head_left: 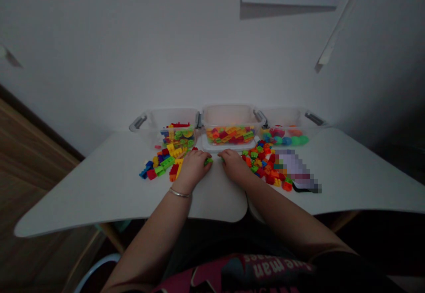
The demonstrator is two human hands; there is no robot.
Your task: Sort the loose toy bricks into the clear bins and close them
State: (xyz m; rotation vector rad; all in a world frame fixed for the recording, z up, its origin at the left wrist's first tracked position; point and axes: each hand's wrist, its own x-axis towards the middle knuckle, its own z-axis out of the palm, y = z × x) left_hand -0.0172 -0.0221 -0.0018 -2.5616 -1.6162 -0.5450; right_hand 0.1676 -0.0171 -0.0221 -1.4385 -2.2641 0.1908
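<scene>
My left hand point(193, 165), a bangle on its wrist, is over the right side of a loose pile of coloured toy bricks point(168, 162). Its fingers are closed, and a small green toy brick point(208, 161) shows at the thumb and fingertips. Across a short gap, my right hand point(234, 164) rests low over the white table with its fingers curled together. Whatever those fingers may hold is hidden. A second pile of smaller mixed bricks point(265, 164) lies just right of this hand.
Along the wall stand three clear plastic boxes: a left box point(154, 122) with bricks, a middle box point(229, 112) with bricks, and a right box point(282, 115) with round coloured pieces. A pixelated flat object point(297, 169) lies by the right pile. The white table point(109, 186) has a curved front edge.
</scene>
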